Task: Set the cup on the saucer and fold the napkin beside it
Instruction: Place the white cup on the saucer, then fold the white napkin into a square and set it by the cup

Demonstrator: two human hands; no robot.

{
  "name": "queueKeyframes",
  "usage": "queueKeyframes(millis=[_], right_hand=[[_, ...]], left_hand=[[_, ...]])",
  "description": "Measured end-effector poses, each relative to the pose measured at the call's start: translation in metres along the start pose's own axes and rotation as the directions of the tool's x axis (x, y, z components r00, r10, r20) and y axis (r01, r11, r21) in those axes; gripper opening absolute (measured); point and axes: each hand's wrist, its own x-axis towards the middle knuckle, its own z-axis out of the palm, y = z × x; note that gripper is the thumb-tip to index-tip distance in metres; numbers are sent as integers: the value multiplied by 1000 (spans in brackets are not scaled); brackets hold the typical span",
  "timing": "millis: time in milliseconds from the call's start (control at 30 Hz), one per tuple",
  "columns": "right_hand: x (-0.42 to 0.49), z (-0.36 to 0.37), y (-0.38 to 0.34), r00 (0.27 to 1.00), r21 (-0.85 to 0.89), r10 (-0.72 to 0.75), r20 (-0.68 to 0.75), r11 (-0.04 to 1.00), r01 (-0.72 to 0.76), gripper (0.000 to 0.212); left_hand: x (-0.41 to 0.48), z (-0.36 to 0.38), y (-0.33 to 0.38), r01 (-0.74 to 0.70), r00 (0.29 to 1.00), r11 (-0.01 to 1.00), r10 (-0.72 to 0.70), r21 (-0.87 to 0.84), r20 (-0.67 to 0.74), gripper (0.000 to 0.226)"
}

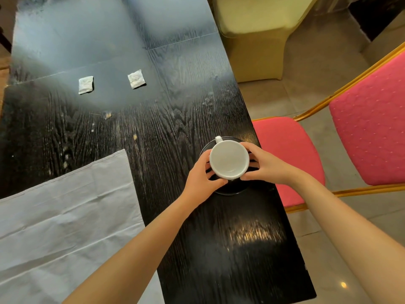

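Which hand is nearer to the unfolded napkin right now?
Left. The left hand grips the cup on its napkin-facing side, apart from the napkin. The right hand holds the cup's far side, farther away.

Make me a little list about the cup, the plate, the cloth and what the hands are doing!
cup: white ceramic cup, empty, over the saucer, handle pointing away
saucer: black round saucer, near the table's right edge
napkin: pale grey cloth napkin, spread flat, not folded
left hand: gripping the cup's side
right hand: gripping the other side
extras: two small white packets
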Motion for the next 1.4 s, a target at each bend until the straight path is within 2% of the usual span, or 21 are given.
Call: queueKeyframes(millis=[200,333,400,567,800,933,1033,1133,1400], right_hand=[[0,-4,-2,1000,-28,24,12,999,-24,79],[-2,-6,-6,998,-31,52,24,998,-51,77],[-4,-10,-10,997,-63,73,36,995,-71,75],[-9,-33,-29,973,-209,225,52,955,-210,84],[-15,-49,-102,945,-392,321,-54,864,-316,60],[-12,-15,-143,941,-563,323,-100,761,-321,64],[-12,21,-169,940,-623,325,-106,715,-318,70],[-12,62,-191,936,-627,344,-68,715,-308,75],[-6,172,-226,949,-655,316,-18,713,-250,72]], left_hand=[[0,3,3,-17,1000,999,17,40,-6,73],[0,-7,5,14,1000,994,-13,105,-7,92],[2,-18,9,34,999,985,-33,169,-8,93],[8,-61,23,58,998,936,-51,348,-30,74],[9,-119,65,111,992,888,-125,446,3,47],[-14,-148,74,88,995,849,-102,521,-1,47],[-39,-173,70,91,991,803,-132,589,28,49],[-67,-201,61,97,991,783,-136,614,18,50],[-153,-277,21,135,990,762,-121,633,-66,49]])
